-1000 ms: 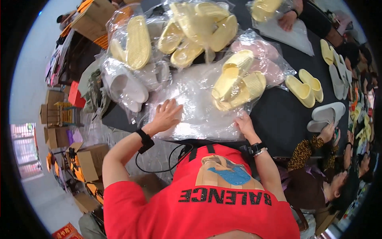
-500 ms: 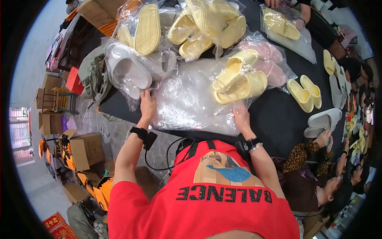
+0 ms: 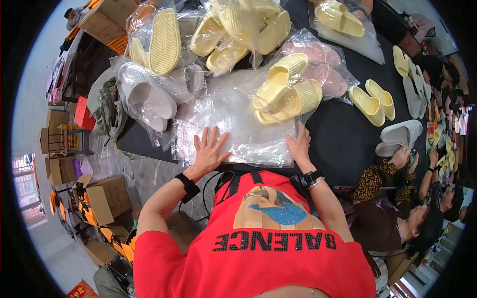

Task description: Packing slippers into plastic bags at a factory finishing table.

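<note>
A stack of clear plastic bags (image 3: 226,111) lies on the black table in front of me. My left hand (image 3: 208,153) rests flat on its near part, fingers spread. At the stack's near right side, my right hand (image 3: 299,144) touches the edge with fingers stretched out and thumb apart, holding nothing that I can see. Just beyond the right hand, a pair of yellow slippers (image 3: 293,102) in a clear bag lies on the far right part of the stack. Bagged pink slippers (image 3: 325,79) are partly hidden behind them. Bagged grey slippers (image 3: 149,97) lie at the stack's left.
More bagged yellow slippers (image 3: 238,30) are heaped at the far side. Unbagged yellow slippers (image 3: 375,104) and light grey slippers (image 3: 401,138) lie on the black table (image 3: 330,144) to the right. A co-worker's hands (image 3: 405,158) are at the grey pair. Cardboard boxes (image 3: 107,198) stand at left.
My left hand has moved from the stack's left edge to the right and nearer, and now lies flat with spread fingers. The right hand stays at the right edge. The whole view has shifted slightly.
</note>
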A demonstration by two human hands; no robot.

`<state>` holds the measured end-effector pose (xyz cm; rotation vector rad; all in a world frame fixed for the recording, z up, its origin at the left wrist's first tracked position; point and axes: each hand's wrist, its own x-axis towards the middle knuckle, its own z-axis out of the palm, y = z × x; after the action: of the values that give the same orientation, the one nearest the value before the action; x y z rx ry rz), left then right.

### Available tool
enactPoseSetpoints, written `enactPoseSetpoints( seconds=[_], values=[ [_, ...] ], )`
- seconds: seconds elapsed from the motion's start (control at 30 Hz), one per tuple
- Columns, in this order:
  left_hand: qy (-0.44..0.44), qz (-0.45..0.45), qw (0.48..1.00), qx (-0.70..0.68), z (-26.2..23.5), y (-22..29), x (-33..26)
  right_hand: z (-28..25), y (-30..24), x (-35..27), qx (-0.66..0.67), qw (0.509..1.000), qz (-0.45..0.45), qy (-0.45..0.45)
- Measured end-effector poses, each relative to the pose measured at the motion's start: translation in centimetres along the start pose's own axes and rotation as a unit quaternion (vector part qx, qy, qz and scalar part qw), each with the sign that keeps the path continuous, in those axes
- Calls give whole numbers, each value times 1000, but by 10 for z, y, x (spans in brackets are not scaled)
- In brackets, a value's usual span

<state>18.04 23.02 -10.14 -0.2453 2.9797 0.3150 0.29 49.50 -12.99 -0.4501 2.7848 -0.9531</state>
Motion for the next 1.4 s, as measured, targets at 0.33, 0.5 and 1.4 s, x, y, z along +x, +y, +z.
enactPoseSetpoints(
  seconds=[0.33,0.5,1.4],
  values=[
    [-13,-19,999,33,-13,10,15,-26,-17,-10,279,942,123,-141],
    [-23,0,980,-196,-42,19,93,-25,-1,-8,281,942,63,-174],
    [-98,331,937,52,5,19,27,-71,-10,-25,38,953,-24,-300]
  ],
)
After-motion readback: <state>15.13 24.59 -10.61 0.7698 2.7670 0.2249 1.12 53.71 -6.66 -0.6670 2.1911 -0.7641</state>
